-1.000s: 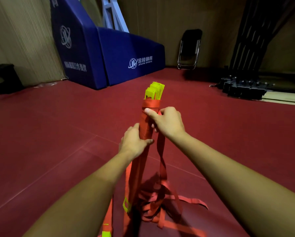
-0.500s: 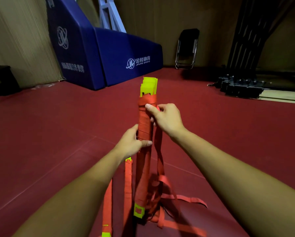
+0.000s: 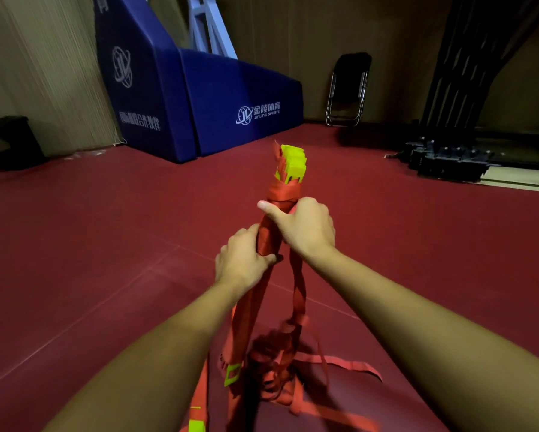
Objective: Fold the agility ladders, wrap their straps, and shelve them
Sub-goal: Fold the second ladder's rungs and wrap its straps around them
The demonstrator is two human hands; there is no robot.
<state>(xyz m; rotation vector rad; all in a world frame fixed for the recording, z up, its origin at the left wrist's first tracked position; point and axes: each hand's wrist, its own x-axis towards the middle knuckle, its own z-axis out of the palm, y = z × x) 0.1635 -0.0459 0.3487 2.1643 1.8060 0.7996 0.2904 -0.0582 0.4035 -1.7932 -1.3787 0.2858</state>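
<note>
Midway through the wrapping, by the look of it. Holding upright at frame centre a folded agility ladder of stacked yellow-green plastic rungs bound in red webbing [image 3: 285, 188], with the rung ends poking out toward 12 o'clock. Clasping its shaft low with the left hand [image 3: 243, 260], curled round the red wraps. Clamping it just above with the right hand [image 3: 302, 229], thumb laid across toward 9 o'clock, probably pinning a strap turn. Already folded and bound near the top, but wound only partway down. Still to wrap: a long tail of loose red nylon strap [image 3: 299, 294], hanging toward 6 o'clock and lying tangled on the dark red sports floor [image 3: 106, 275]. Not yet shelved, with no shelf in sight. Beyond, at 11 o'clock, a blue padded hoop base [image 3: 215, 98]; at 1 o'clock, a black folding chair [image 3: 350, 79].
</note>
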